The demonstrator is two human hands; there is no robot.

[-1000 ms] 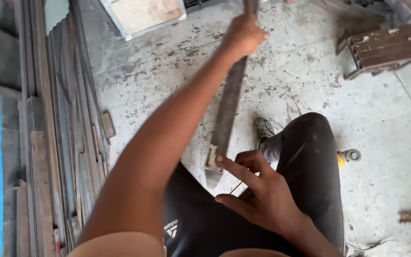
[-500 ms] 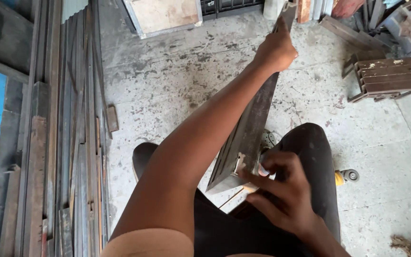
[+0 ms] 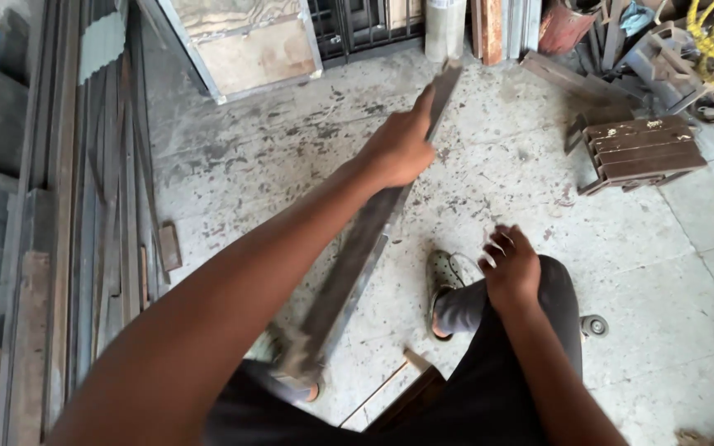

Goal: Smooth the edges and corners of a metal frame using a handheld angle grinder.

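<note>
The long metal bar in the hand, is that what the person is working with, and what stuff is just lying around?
In use:
left hand gripping the long metal bar
right hand, open, off the bar

Lying about:
small wooden stool
stacked metal strips
framed wooden board
little wheel

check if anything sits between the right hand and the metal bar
Nothing visible does. The right hand hovers open above the knee, apart from the metal bar, with only bare floor showing in the gap. The left hand has its grip on the bar's far end.
</note>
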